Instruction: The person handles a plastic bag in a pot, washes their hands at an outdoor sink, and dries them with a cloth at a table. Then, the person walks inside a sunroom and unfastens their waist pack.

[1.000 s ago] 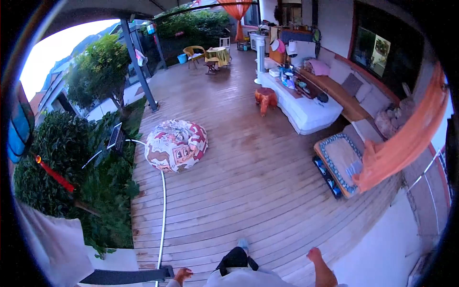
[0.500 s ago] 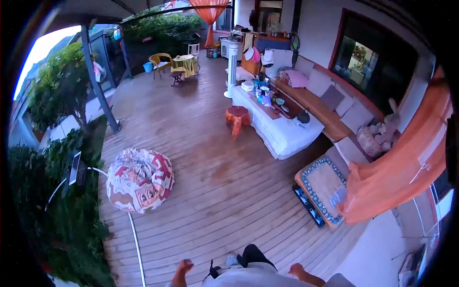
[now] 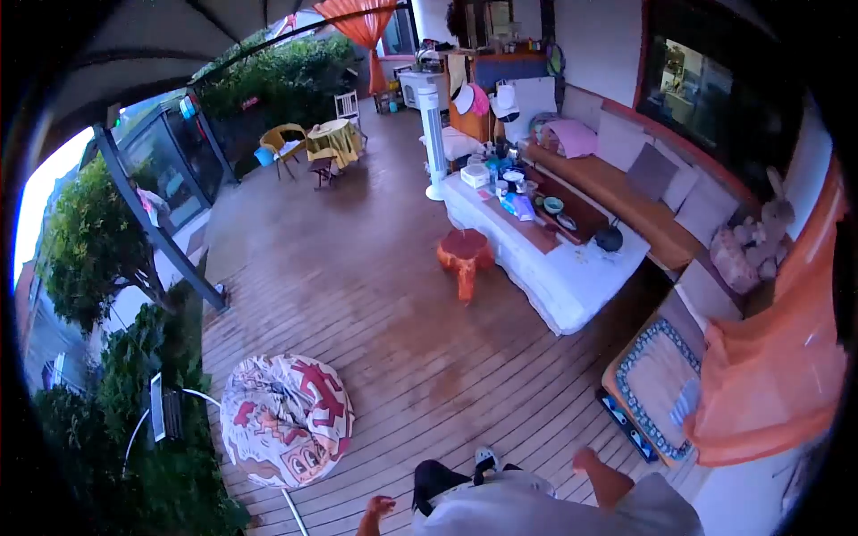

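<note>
Hovering near beanbag [image 3: 290,415]: left hand [image 3: 378,506], fingers loosely released | right hand [image 3: 587,462]: fingers, cannot tell | red sign [image 3: 249,103]: illegibly small

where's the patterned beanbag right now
In the head view, the patterned beanbag sits lower left on the wooden deck, beside the greenery, up and left of the person's left hand.

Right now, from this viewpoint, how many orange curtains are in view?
2. One orange curtain hangs in the right foreground; a second orange curtain is gathered at the far end of the deck. More may be hidden beyond the dark edges.
</note>
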The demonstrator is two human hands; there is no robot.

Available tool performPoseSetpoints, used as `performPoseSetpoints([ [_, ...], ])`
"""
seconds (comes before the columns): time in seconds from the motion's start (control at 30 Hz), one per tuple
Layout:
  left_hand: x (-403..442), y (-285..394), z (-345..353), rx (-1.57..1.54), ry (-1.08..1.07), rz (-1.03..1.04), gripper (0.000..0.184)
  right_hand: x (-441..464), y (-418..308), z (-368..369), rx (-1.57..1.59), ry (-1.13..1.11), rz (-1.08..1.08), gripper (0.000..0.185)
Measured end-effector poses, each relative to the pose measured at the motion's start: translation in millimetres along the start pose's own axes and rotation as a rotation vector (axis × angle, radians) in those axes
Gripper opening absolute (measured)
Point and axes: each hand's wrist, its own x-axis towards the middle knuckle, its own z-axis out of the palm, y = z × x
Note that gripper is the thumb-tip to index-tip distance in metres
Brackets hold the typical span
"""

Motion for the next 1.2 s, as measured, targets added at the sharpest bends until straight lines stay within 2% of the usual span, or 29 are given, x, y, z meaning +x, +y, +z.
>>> performPoseSetpoints([
  [0.03,-5.1,4.5,-1.4,-0.247,0.04,0.014,0.03,35.3,15.6,-24.0,0.082,0.128,0.049,0.023],
  [0.07,-8.8,5.5,-3.2,-0.492,0.079,0.021,0.029,-2.2,15.6,-106.6,0.043,0.249,-0.035,0.02],
  [0.1,3.4,4.4,-3.8,-0.493,0.067,0.006,0.029,69.3,30.0,-109.6,0.029,0.203,0.016,0.019],
  [0.13,22.4,-10.9,-5.5,-0.408,0.154,-0.126,0.023,50.6,32.7,-173.9,-0.021,0.289,-0.118,0.02],
  [0.17,34.1,-15.1,-11.5,-0.311,0.238,-0.26,0.017,123.2,57.3,-159.4,0.008,0.457,-0.142,0.019],
  [0.23,48.2,2.8,-27.6,-0.363,0.206,-0.28,0.017,105.2,45.6,-254.2,0.413,0.478,0.031,0.018],
  [0.37,108.4,52.9,-75.7,-0.453,0.132,-0.263,0.017,145.7,35.6,-346.6,0.294,0.397,0.053,0.016],
  [0.43,145.3,88.5,-118.1,-0.485,0.092,-0.24,0.017,162.0,16.6,-373.0,0.215,0.173,0.091,0.015],
  [0.5,188.2,123.2,-165.4,-0.597,0.021,-0.194,0.018,214.4,12.2,-355.2,-0.259,0.013,-0.355,0.013],
  [0.53,215.3,140.9,-194.3,-0.781,-0.059,-0.152,0.018,208.4,-1.2,-362.9,0.111,0.087,-0.104,0.013],
  [0.57,247.0,164.6,-222.8,-1.0,-0.154,-0.11,0.018,232.1,-13.9,-371.0,0.077,-0.102,-0.132,0.017],
  [0.6,274.7,188.4,-250.4,-1.159,-0.226,-0.069,0.018,242.2,-21.5,-378.5,0.022,0.024,-0.138,0.014],
  [0.63,312.0,206.9,-271.8,-0.875,-0.129,0.155,0.021,233.5,-21.7,-398.7,-0.033,0.14,-0.145,0.011],
  [0.67,342.2,221.4,-292.3,-0.578,-0.026,0.357,0.025,234.3,-24.4,-423.9,-0.072,0.079,-0.234,0.01],
  [0.7,361.5,249.3,-309.8,-0.177,0.164,0.349,0.023,233.9,-37.9,-463.1,-0.099,0.02,-0.328,0.009],
  [0.73,390.9,293.0,-332.6,0.234,0.352,0.337,0.021,251.6,-40.4,-480.4,-0.09,0.031,-0.331,0.009],
  [0.77,373.3,376.7,-340.3,0.026,0.233,0.27,0.019,271.5,-40.8,-491.9,0.032,-0.004,-0.288,0.009],
  [0.8,394.6,401.4,-361.7,-0.377,0.098,0.074,0.019,293.4,-39.9,-504.8,0.154,-0.038,-0.245,0.009],
  [0.83,425.2,410.7,-373.3,-0.269,0.209,0.204,0.019,315.8,-41.1,-520.2,0.163,-0.028,-0.246,0.009],
  [0.87,460.7,412.5,-383.7,-0.162,0.316,0.332,0.019,344.1,-39.5,-532.5,0.09,-0.11,-0.307,0.008],
  [0.93,479.1,466.5,-405.0,-0.005,0.153,0.341,0.023,391.9,-19.1,-552.8,0.018,-0.182,-0.361,0.006],
  [0.97,497.8,468.5,-419.5,0.634,0.272,0.49,0.03,409.6,-10.6,-563.4,0.084,-0.006,-0.405,0.006],
  [1.0,502.8,486.6,-429.1,0.956,0.181,0.663,0.025,428.2,-2.9,-587.6,0.147,0.174,-0.448,0.006],
  [1.03,510.1,508.9,-439.5,1.278,0.081,0.829,0.021,442.8,10.3,-613.6,0.153,0.21,-0.454,0.006],
  [1.07,516.4,517.5,-439.1,1.047,0.017,0.652,0.021,458.6,20.8,-640.6,0.168,0.195,-0.448,0.007],
  [1.1,520.7,523.4,-436.1,0.404,0.008,0.259,0.021,474.1,32.4,-668.3,0.19,0.175,-0.434,0.007],
  [1.13,530.4,532.0,-438.7,0.069,0.039,0.067,0.021,491.9,44.3,-697.4,0.222,0.16,-0.415,0.007],
  [1.2,548.1,556.1,-444.0,-0.163,0.102,-0.056,0.02,523.6,68.1,-758.7,0.361,0.163,-0.356,0.007],
])
